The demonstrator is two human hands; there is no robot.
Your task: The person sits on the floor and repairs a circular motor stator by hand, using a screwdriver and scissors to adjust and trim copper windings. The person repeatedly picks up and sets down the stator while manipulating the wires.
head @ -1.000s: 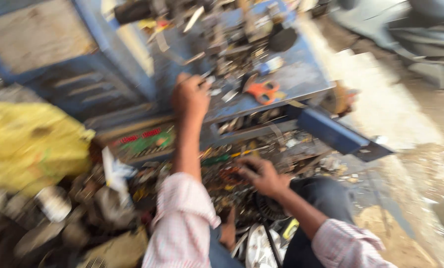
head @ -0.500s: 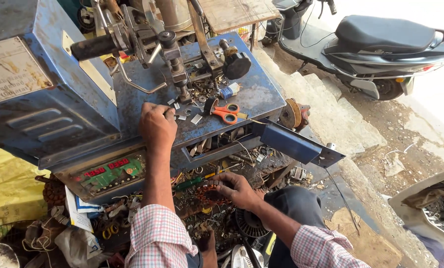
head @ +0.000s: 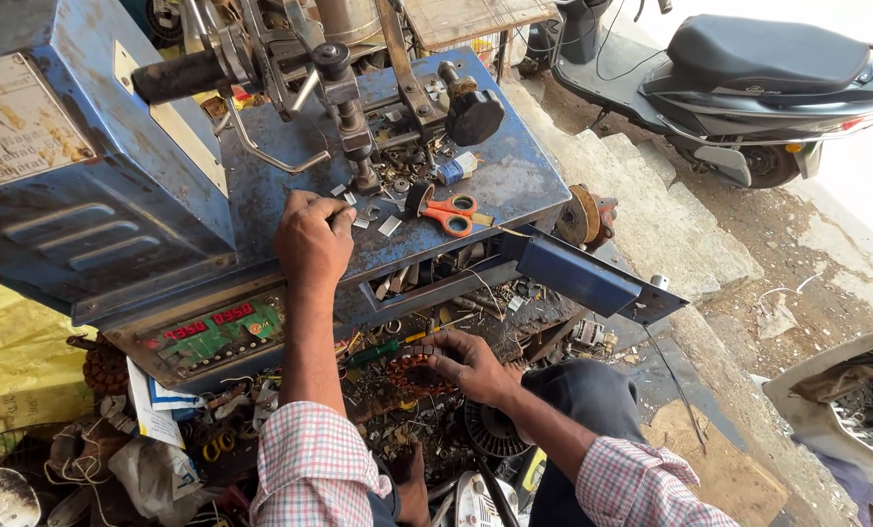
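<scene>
Left hand [head: 312,239] grip closed on blue machine [head: 261,185]; right hand [head: 471,366] grips copper coil [head: 412,371]; drawer [head: 436,283] holds scraps.

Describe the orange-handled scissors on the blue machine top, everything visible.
The orange-handled scissors lie flat on the worn blue metal machine top, near its front edge. Two orange plastic finger loops, one larger, point right; the short dark blades point left and look closed. Small metal scraps lie scattered beside them. No hand touches them: the left hand rests on the top to their left, apart from them.
</scene>
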